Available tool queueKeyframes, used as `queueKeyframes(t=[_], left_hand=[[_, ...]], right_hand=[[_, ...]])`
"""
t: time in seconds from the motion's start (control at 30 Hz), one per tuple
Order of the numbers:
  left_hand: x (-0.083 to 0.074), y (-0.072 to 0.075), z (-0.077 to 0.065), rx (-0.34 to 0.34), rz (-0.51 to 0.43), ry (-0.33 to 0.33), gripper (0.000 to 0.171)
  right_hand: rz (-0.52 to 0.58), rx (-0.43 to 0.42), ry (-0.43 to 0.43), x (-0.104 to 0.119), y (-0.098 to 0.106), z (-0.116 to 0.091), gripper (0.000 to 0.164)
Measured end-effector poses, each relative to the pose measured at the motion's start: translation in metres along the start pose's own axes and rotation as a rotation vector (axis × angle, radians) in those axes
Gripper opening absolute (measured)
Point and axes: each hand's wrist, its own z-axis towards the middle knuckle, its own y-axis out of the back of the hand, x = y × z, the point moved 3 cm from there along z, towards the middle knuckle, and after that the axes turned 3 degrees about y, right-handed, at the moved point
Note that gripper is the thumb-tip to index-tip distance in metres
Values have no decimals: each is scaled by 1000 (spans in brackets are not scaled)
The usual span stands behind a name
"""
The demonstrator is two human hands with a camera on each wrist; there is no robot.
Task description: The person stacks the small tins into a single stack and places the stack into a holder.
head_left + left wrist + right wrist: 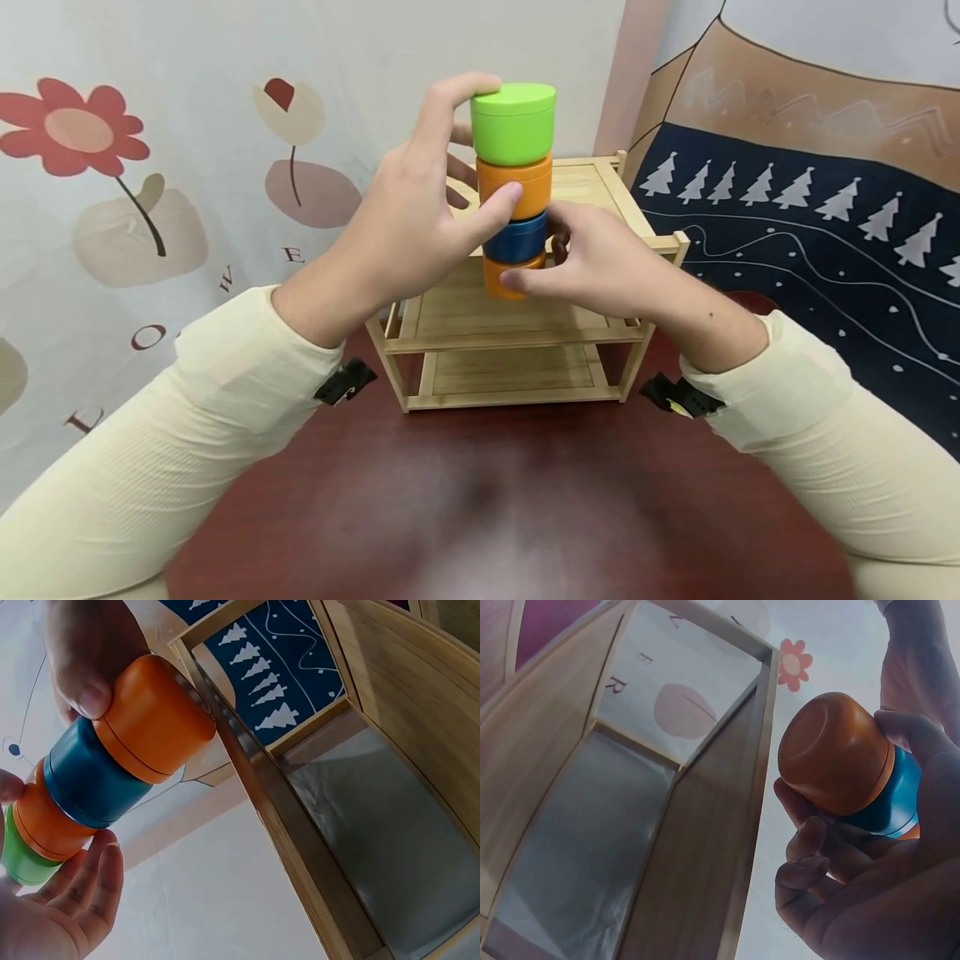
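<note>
A column of small round plastic containers is held upright in the air. From the top it runs a green lidded container (513, 133), an orange one (531, 193), a blue one (516, 240) and another orange one (497, 277). My left hand (405, 208) grips the upper part, its index finger over the green lid's edge and its thumb against the upper orange container. Lower down, my right hand (607, 258) grips from the other side, its thumb on the bottom orange container (836, 754). Some fingers of both hands are hidden behind the column.
Behind the containers stands a tiered wooden shelf (517, 337) on a dark red glossy tabletop (480, 500). A white cloth with flowers (187, 50) hangs at the back left. At the right is a dark blue cloth with white trees (795, 217).
</note>
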Motion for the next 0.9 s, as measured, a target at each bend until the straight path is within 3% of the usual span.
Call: queueKeyframes(t=[0.5, 0.7, 0.9], left_hand=[[6, -2, 15, -27, 24, 30, 70], [11, -5, 25, -13, 24, 61, 70], [20, -8, 33, -5, 1, 67, 71]], right_hand=[[-52, -35, -10, -5, 7, 18, 51], [-11, -23, -13, -10, 9, 28, 56], [-43, -23, -40, -17, 10, 36, 58]])
